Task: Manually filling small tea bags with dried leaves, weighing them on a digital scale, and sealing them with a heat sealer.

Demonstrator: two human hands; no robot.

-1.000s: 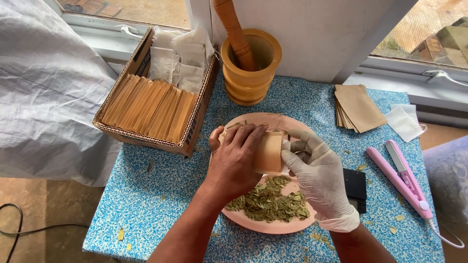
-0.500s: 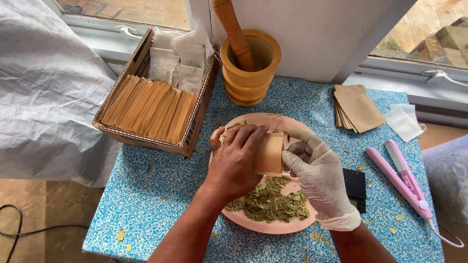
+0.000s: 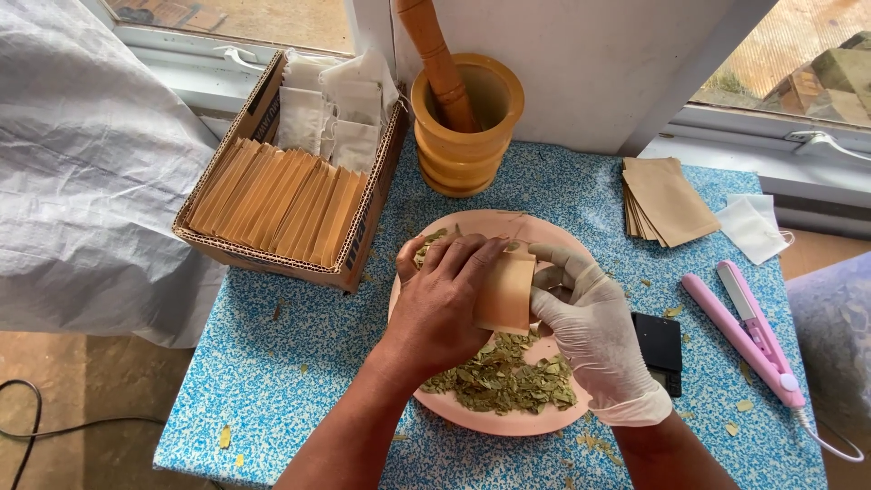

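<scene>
My left hand (image 3: pixel 442 299), bare, grips a small tan paper sachet (image 3: pixel 506 292) and holds it upright over a pink plate (image 3: pixel 508 423). My right hand (image 3: pixel 594 331), in a white glove, is at the sachet's right edge with its fingers curled against the paper. A heap of dried green leaf flakes (image 3: pixel 504 379) lies on the near half of the plate, just below both hands. What the gloved fingertips pinch is hidden behind the sachet.
A cardboard box (image 3: pixel 283 263) of tan sachets and white filter bags stands at back left. A wooden mortar with pestle (image 3: pixel 464 118) is behind the plate. A stack of tan sachets (image 3: pixel 662 198), a white bag (image 3: pixel 751 227), a pink heat sealer (image 3: pixel 748 331) and a small black scale (image 3: pixel 658 349) lie at right.
Both hands stay over the plate with the sachet; only slight finger shifts on the paper.
</scene>
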